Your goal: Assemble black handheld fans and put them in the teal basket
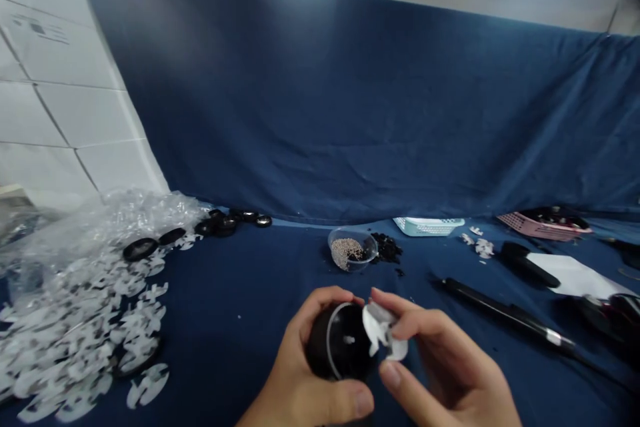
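The left hand point(305, 380) is clenched around a round black plastic cup-shaped part point(340, 349), low over the dark blue cloth-covered table point(240, 300). The right hand point(440, 367) pinches a thin white cut-out film piece point(383, 337) at the part's open rim — touching it. A small clear plastic cup of grey granules point(351, 250) stands well behind — apart from both hands.

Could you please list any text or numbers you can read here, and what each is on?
Nothing is legible.
Grey print on the white carton: too blurred to read.
The black round part in the left hand, white cut-out in the right hand: no text seen.
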Demonstrator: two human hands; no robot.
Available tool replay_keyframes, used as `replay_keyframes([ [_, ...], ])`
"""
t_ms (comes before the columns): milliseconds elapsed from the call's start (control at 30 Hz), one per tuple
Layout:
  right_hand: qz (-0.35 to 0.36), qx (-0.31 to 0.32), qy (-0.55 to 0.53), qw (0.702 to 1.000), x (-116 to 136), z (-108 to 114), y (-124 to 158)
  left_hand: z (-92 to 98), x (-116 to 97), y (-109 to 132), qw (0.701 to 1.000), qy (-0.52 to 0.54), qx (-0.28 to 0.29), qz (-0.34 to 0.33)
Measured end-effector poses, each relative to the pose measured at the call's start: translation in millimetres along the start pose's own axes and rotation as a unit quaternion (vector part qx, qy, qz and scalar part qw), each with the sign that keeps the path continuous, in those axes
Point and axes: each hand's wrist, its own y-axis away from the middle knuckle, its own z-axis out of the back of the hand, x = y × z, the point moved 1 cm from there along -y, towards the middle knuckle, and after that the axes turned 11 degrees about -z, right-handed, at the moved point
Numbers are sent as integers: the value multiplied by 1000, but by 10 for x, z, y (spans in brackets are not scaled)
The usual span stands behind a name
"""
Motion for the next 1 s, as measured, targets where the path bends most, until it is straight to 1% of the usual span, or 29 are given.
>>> replay_keyframes([
  [33,6,-3,5,1000,-18,-45,-12,-18,12,-5,1000,4,-5,-2],
  [100,11,11,-2,1000,-62,-105,-55,-43,26,-12,1000,3,-25,1],
  [200,-9,45,-52,998,-134,-131,-115,-60,18,-28,998,-23,-56,8],
  [267,-20,54,-80,995,-165,-131,-133,-71,4,-41,997,-35,-62,9],
  [333,-16,57,-87,994,-175,-136,-137,-88,-9,-51,998,-34,-60,7],
  [433,-11,45,-95,994,-170,-149,-133,-114,-19,-61,998,-29,-63,12],
  [533,-17,28,-129,991,-189,-165,-132,-131,-12,-70,997,-28,-65,27],
  [633,-15,22,-170,985,-233,-184,-132,-143,-1,-81,998,-34,-60,16],
  [700,-9,19,-172,985,-250,-190,-134,-151,1,-87,998,-38,-57,8],
  [800,12,3,-111,994,-215,-162,-148,-159,-5,-82,997,-48,-66,3],
  [867,46,-18,-45,998,-152,-114,-163,-154,-8,-70,996,-53,-75,6],
  [933,100,-39,31,994,-84,-62,-170,-142,-3,-56,995,-55,-79,14],
  [1000,141,-68,86,984,-46,-27,-157,-130,8,-46,995,-64,-78,18],
])
